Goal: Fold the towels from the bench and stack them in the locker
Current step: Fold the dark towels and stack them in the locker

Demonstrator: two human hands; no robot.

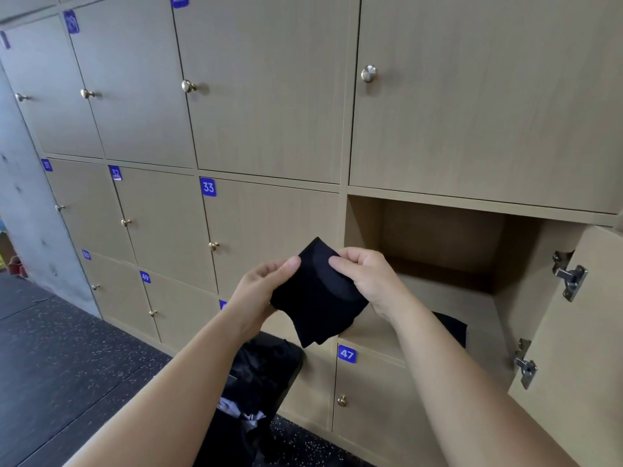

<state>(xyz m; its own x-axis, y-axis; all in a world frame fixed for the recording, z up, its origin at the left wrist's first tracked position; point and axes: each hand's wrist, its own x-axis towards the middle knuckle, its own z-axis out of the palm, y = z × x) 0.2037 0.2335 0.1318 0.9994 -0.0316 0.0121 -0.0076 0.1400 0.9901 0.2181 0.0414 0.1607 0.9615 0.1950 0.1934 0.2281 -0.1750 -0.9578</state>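
Towel (317,294) pinched by curled fingers (339,263) of left hand (261,291), right hand (365,276).

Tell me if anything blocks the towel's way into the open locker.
Nothing visible. Left hand and right hand hold the towel beside the locker; its door is swung wide. One dark cloth lies inside.

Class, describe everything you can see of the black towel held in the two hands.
The black towel is a small, soft-looking cloth, folded into a rough rectangle with layered edges at its lower end. A faint curved line crosses its face. It is held in the air, tilted, one corner up. The left hand pinches its left edge and the right hand its upper right edge, thumbs on the near face. It is just left of the open locker, touching nothing else.
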